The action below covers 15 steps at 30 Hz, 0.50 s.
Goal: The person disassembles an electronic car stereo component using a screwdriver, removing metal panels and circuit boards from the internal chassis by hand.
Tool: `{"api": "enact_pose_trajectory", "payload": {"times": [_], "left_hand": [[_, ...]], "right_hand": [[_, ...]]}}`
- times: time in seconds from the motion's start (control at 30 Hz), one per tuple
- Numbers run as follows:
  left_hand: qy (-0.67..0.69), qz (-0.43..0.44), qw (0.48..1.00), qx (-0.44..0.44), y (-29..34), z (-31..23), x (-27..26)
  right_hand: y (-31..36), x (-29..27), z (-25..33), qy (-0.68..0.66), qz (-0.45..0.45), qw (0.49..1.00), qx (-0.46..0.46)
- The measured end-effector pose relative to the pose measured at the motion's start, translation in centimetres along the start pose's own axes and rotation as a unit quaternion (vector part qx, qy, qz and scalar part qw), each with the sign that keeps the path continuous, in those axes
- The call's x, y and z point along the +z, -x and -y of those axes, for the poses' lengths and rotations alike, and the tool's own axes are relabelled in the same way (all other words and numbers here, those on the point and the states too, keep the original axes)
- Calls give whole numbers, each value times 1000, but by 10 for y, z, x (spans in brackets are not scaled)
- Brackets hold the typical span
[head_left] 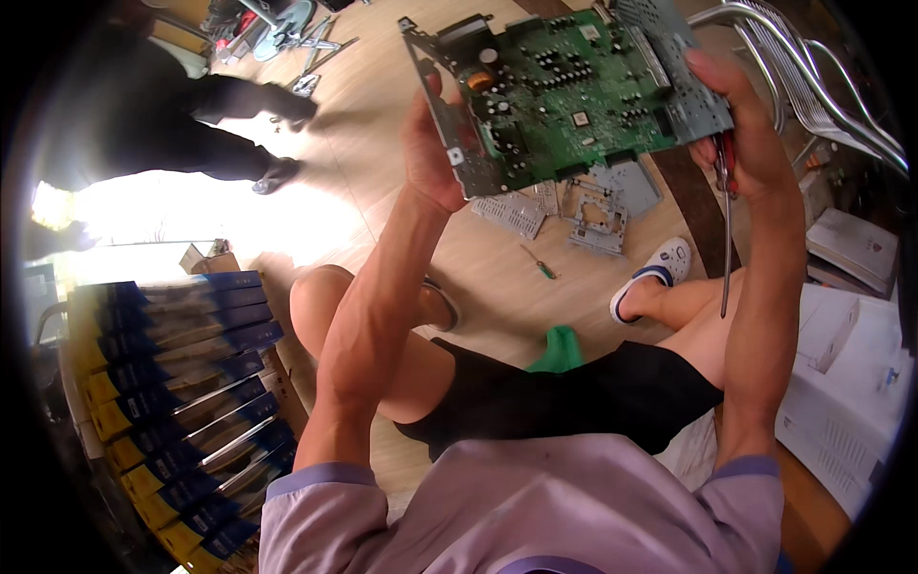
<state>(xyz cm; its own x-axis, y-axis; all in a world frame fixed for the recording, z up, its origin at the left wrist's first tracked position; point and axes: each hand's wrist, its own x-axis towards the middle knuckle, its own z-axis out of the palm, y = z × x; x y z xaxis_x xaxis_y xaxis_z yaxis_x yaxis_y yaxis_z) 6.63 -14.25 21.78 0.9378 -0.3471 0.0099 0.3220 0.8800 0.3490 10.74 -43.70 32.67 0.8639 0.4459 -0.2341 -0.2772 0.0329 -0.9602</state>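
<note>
A green circuit board (583, 105) in a bent metal chassis is held up in front of me, over the floor. My left hand (432, 153) grips the chassis by its left edge, fingers partly hidden behind it. On the right side, my right hand (741, 120) clasps the perforated metal end. Tucked into that same hand is a screwdriver (727, 210) with a red and black handle, its long shaft hanging down. Beneath the board, flat metal plates (626, 187) and a cut-out metal bracket (600, 218) lie on the floor.
A small green-handled screwdriver (543, 267) lies between my feet, near a green object (559, 349). Blue and yellow boxes (182, 383) are stacked at left. At right are a metal-framed chair (813, 77) and white cartons (841, 364). A person in dark trousers (225, 100) is at upper left.
</note>
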Motion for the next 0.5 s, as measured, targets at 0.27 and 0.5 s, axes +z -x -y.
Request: {"api": "enact_pose_trajectory", "payload": {"times": [0.27, 0.5], "left_hand": [[85, 42, 995, -11, -2, 6, -9], [134, 32, 990, -1, -14, 10, 1]], "right_hand": [[-7, 10, -5, 21, -35, 996, -77], [-19, 4, -9, -13, -25, 998, -60]]}}
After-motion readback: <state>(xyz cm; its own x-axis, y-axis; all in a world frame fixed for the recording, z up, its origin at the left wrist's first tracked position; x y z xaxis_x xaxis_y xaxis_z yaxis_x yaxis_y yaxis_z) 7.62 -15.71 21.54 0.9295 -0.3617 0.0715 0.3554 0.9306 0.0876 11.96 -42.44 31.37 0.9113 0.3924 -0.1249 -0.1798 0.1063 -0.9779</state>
